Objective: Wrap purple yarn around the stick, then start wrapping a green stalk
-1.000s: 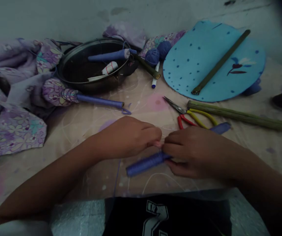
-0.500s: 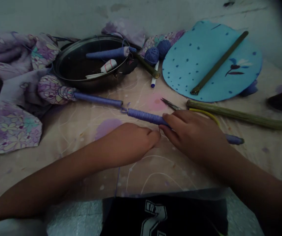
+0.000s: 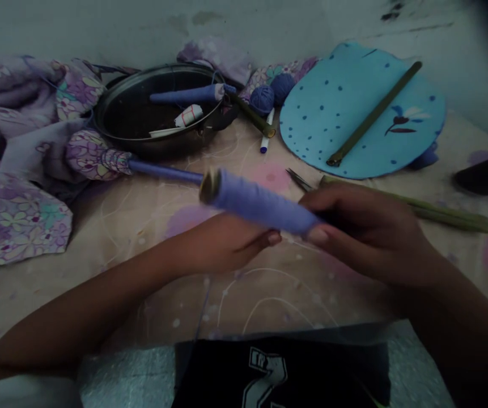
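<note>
My right hand (image 3: 371, 238) grips a stick wrapped in purple yarn (image 3: 261, 203), thumb along its near side. The stick is raised and tilted, its bare cut end facing up and left, slightly blurred. My left hand (image 3: 222, 243) is curled under the wrapped part, with one fingertip showing; the other fingers are partly hidden. A loose strand of yarn (image 3: 203, 309) hangs below my left hand over the table edge. Behind the raised end lies another purple-wrapped stick (image 3: 162, 170) with a flowered cloth ball (image 3: 88, 154) on it.
Scissors (image 3: 298, 180) and a green stem (image 3: 456, 215) lie beyond my right hand. Farther back are a dark pan (image 3: 116, 135) holding a wrapped cone, yarn balls (image 3: 262, 100), a marker (image 3: 266, 136) and a blue dotted sheet (image 3: 312, 124) with a stick on it. Flowered cloth (image 3: 22, 226) is bunched at left.
My right hand has lifted and turned the wrapped stick, so its left end now points up toward me, off the table. My left hand has rotated slightly beneath it.
</note>
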The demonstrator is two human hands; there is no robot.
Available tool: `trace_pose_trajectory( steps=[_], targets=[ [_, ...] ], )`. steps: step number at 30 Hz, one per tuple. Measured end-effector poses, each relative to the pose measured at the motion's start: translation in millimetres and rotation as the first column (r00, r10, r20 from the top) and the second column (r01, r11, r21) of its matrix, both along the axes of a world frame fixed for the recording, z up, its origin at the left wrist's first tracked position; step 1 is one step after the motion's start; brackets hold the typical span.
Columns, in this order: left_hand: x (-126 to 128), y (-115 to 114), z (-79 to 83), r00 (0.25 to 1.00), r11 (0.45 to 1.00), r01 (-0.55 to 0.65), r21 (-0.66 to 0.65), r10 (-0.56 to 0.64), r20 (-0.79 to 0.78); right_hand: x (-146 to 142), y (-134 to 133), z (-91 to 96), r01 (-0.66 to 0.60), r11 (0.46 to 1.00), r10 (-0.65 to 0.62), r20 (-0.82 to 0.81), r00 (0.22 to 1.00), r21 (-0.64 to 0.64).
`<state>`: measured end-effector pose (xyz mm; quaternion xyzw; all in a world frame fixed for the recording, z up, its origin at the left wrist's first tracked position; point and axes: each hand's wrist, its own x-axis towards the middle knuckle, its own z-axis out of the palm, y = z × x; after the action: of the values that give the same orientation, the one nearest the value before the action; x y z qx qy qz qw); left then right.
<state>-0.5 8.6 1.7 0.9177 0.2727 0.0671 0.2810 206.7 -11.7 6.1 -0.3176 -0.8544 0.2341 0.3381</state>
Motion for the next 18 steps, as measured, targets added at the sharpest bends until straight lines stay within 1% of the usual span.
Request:
trace_pose_trajectory(
  steps=[1,2,3,4,6,7,8,10,13,15,18],
  targets=[
    [2,-4,0.8,1.000,1.000,-0.026,0.016,0.027,-0.017,-3,1,-2.7,0.102,0.991,-0.107,0.052,0.993,0.087],
    [4,-8,2.5,0.996,0.998,-0.061,0.027,0.063,-0.069,-6,1,-5.7,0.168,0.970,-0.191,0.122,0.974,0.178],
    [6,-13,4.8,0.988,0.996,-0.084,0.042,0.089,-0.130,-9,1,-8.6,0.205,0.945,-0.260,0.199,0.945,0.256],
    [8,-17,7.2,0.978,0.992,-0.099,0.073,0.111,-0.176,-13,1,-11.2,0.221,0.925,-0.311,0.282,0.908,0.308],
    [9,-23,11.6,0.965,0.986,-0.071,0.150,0.106,-0.241,-17,0,-14.9,0.227,0.907,-0.377,0.446,0.811,0.355],
    [9,-24,13.3,0.963,0.980,-0.036,0.194,0.086,-0.254,-19,0,-16.0,0.205,0.911,-0.379,0.529,0.760,0.358],
    [8,-23,14.6,0.964,0.971,-0.001,0.240,0.065,-0.258,-19,0,-16.6,0.168,0.923,-0.354,0.598,0.719,0.345],
    [4,-18,16.7,0.964,0.945,0.037,0.325,0.052,-0.260,-18,1,-16.6,0.081,0.958,-0.255,0.686,0.681,0.275],
    [-2,-5,19.1,0.955,0.915,-0.022,0.403,0.139,-0.263,-16,1,-14.3,-0.008,0.981,-0.134,0.708,0.694,0.193],
    [-5,3,20.1,0.949,0.913,-0.051,0.405,0.171,-0.266,-17,-1,-12.5,-0.052,0.983,-0.087,0.699,0.709,0.175],
    [-5,7,19.6,0.955,0.920,-0.069,0.387,0.174,-0.242,-19,-5,-12.4,-0.098,0.982,-0.040,0.687,0.726,0.160]
  ],
)
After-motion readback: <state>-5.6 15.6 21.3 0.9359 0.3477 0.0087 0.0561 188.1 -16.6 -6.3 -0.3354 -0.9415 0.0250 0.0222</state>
